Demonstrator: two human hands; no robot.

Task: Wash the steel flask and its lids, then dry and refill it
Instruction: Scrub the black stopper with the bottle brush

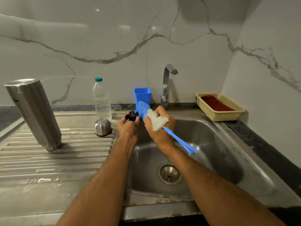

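So both hands are up over the sink (211, 144) here. The left hand (128, 128) is wrapped around a small black lid (132, 115), holding it above the basin's left edge. The right hand (158, 128) is gripping a blue and white bottle brush (156, 119) right around the bristles, blue tip touching the lid, handle sticking out toward the lower right. The steel flask (34, 111) stands upside down on the ridged draining board (57, 152) off to the left, well apart from the hands. A steel cap (103, 127) sits mouth down near the basin edge, just in front of a water bottle (101, 99). Behind the hands there's a blue cup (143, 95) beside the tap (167, 84), and on the right a basket (219, 115) with a red cloth (216, 103) in it.
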